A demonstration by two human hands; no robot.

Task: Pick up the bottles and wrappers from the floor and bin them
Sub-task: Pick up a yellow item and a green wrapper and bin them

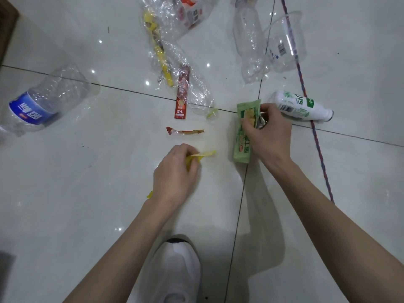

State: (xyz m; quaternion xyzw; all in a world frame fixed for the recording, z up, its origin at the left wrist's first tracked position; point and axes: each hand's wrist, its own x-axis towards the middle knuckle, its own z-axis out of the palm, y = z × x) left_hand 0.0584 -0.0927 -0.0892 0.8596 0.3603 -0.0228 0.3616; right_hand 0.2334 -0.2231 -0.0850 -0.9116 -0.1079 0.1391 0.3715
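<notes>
My left hand (175,176) is pinched on a small yellow wrapper (204,154) at floor level. My right hand (269,134) grips a green snack wrapper (242,147) by its torn silver top. A white bottle with green print (301,107) lies just right of that hand. Between and beyond the hands lie a small red twisted wrapper (185,131) and a red sachet (182,95). A large clear bottle with a blue label (43,101) lies at the left. A crushed clear bottle (249,44) lies at the top right.
Clear plastic wrap around a yellow strip (159,51) trails down the middle of the tiled floor. A clear plastic cup (284,42) lies at the top right. A blue-red cord (314,132) runs down the right side. My white shoe (175,272) is at the bottom.
</notes>
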